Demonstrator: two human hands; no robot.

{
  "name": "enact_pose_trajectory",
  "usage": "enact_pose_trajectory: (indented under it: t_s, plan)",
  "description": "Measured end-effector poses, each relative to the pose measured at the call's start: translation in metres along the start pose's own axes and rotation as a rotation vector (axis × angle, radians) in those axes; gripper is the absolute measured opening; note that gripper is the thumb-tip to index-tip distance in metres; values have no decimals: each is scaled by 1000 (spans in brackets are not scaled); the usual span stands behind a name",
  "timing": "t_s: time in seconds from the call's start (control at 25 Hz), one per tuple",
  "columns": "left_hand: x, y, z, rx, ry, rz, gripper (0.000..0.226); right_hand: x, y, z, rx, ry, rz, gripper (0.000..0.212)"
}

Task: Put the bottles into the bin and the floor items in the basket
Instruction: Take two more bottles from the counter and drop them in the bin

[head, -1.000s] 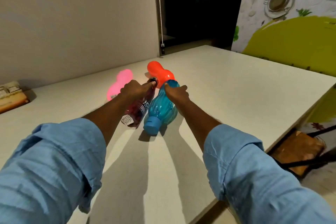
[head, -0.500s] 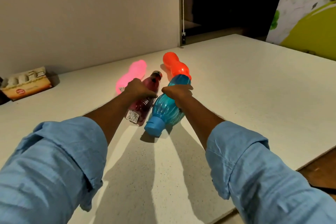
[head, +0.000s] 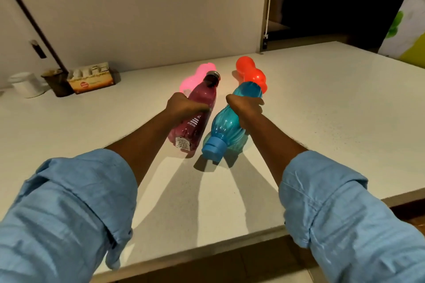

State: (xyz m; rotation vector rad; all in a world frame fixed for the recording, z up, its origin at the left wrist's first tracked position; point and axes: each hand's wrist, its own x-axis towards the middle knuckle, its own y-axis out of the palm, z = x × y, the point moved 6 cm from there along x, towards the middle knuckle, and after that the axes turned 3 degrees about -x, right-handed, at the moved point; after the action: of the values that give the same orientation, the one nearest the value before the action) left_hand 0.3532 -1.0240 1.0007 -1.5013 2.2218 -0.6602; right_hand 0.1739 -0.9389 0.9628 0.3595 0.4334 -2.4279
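Several bottles are on the white counter [head: 322, 122]. My left hand [head: 184, 107] grips the dark red bottle [head: 197, 117] around its middle, its cap pointing away from me. My right hand [head: 246, 104] grips the teal bottle [head: 226, 128], whose blue cap points toward me. Both bottles look tilted, with their near ends low over the counter. Behind them lie a pink bottle [head: 197, 77] and an orange bottle [head: 249, 73], flat on the counter. No bin or basket is in view.
At the back left stand a white cup [head: 25, 85], a dark cup [head: 56, 82] and an egg carton [head: 90, 78] against the wall. The counter's front edge [head: 207, 257] runs below my sleeves. A dark opening lies at the back right.
My hands have closed around the dark red and teal bottles and drawn them toward me, away from the pink and orange ones. The view has swung left.
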Motion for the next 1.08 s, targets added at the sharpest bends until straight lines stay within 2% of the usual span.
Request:
enact_pose_trajectory:
  t_s: [0.12,0.24,0.4,0.72,0.96,1.08]
  plan:
    - [-45,-33,14,-132,-63,-12,54,-44,14,4,45,-38,99,102]
    - [-97,-68,30,-195,-111,-24,46,-96,29,4,-15,-90,165,99]
    - [-184,-112,62,-200,-148,-77,56,-179,42,-11,-101,-182,246,99]
    - [-365,-174,127,-215,-202,-216,61,-348,53,-97,-172,-296,359,98]
    - [-470,-211,176,-286,-235,-288,69,-451,84,-131,-244,-423,476,97]
    - [-514,-235,212,-332,-270,-353,62,-495,113,-150,-329,-518,541,99]
